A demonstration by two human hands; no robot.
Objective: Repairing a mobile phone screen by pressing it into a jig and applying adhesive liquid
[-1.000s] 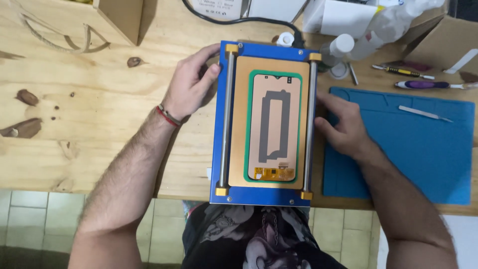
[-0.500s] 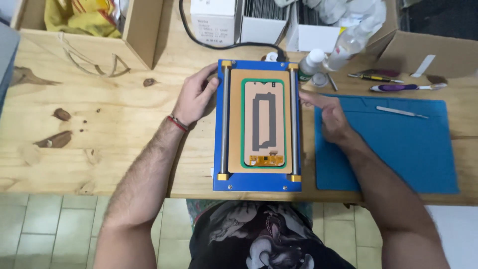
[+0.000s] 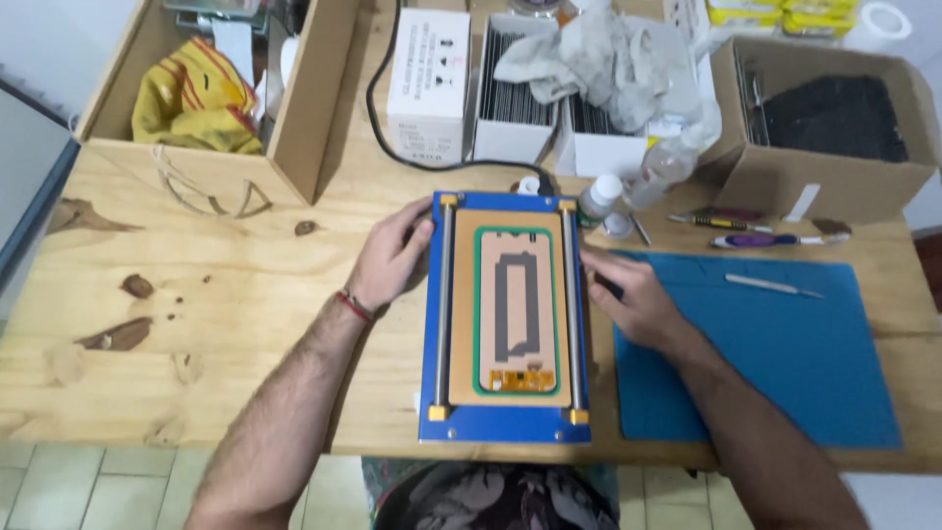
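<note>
A blue flat heating plate (image 3: 505, 429) with two metal side rails lies on the wooden bench (image 3: 235, 324). On its tan pad rests a phone screen frame (image 3: 516, 309) with a green border and grey centre. My left hand (image 3: 392, 257) grips the plate's upper left edge, fingers curled on the rail. Against the plate's right side rests my right hand (image 3: 628, 294), partly on the blue mat (image 3: 775, 353), fingers bent against the edge.
Behind the plate stand a white box (image 3: 428, 83), boxes of dark sheets (image 3: 515, 98), a crumpled grey cloth (image 3: 613, 59), small bottles (image 3: 599, 199) and a black cable (image 3: 392, 147). Hand tools (image 3: 756, 238) lie beside a cardboard box (image 3: 824, 128). A wooden crate (image 3: 221, 88) stands at left.
The view has pulled back and tilted up, showing more of the bench's back. Both hands stay on the plate's sides; the plate sits lower in view.
</note>
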